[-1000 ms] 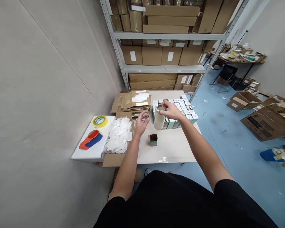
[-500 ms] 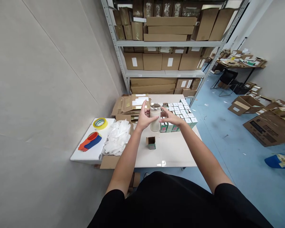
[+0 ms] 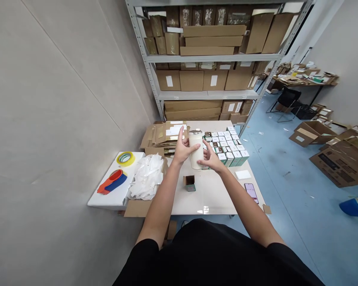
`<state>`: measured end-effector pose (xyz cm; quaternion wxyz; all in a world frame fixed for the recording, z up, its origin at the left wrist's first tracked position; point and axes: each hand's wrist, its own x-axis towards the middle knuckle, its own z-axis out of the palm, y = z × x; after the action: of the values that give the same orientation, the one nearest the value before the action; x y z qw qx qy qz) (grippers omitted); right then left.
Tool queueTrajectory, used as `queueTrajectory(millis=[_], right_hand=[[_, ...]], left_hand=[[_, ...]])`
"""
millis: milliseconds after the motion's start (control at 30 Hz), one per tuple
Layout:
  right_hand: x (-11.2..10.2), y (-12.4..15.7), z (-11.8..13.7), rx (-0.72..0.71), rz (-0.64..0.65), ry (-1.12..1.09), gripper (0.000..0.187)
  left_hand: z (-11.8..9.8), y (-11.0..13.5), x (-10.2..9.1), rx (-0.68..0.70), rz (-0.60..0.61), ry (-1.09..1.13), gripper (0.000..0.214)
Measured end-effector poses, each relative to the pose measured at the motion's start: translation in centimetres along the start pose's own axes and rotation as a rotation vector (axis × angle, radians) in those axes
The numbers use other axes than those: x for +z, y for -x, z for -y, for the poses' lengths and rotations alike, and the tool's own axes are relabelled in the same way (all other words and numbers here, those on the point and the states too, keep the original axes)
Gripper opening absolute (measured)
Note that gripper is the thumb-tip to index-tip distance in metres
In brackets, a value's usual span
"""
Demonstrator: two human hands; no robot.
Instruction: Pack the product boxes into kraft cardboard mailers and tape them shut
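Observation:
A tall whitish jar with a silver lid (image 3: 196,153) is held nearly upright above the table, leaning slightly. My left hand (image 3: 183,151) clasps its left side, thumb lying across the front and index finger pointing up. On the other side, my right hand (image 3: 211,158) grips the jar lower down, its fingers curled against the wall. Below them a small green carton (image 3: 190,183) stands on the table with its brown inside showing at the top. Just beyond the right hand are rows of small white-and-green boxes (image 3: 232,147), partly hidden by the hands and jar.
On the left, a white block (image 3: 113,198) carries yellow tape (image 3: 125,159) and an orange-and-blue tape dispenser (image 3: 111,182). Beside it is a carton of white wrapping (image 3: 146,174). Flattened cardboard (image 3: 164,135) lies behind. A phone (image 3: 251,193) is near the table's right edge. Shelving (image 3: 209,95) stands behind.
My right hand has moved down and in, its fingers now closing lower on the jar. The jar tilts slightly. The view has shifted, bringing the phone and a white piece out from behind the right arm.

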<state>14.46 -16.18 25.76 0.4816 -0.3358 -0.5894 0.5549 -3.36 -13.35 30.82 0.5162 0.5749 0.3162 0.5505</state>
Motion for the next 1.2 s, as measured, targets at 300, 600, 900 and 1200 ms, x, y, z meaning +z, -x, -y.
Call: queueTrajectory(millis=[300,600,900,1200], right_hand=[[-0.1,-0.2,-0.6,0.017,-0.081,0.011,0.136],[0.3,0.1,-1.1,0.052,-0.142,0.007,0.139],[-0.3,0.3,-1.5,0.081,-0.077,-0.068,0.134],[0.2,0.4,-1.6,0.084,-0.022,-0.037,0.13]], left_hand=[[1.2,-1.2,-0.5,-0.089,-0.04,0.013,0.139],[2.3,-1.3,-0.8,-0.138,-0.053,0.004,0.137],[3.1,-0.9,-1.2,-0.121,-0.006,0.05,0.128],[2.9,-0.9,-0.7,-0.143,-0.096,0.009,0.133]])
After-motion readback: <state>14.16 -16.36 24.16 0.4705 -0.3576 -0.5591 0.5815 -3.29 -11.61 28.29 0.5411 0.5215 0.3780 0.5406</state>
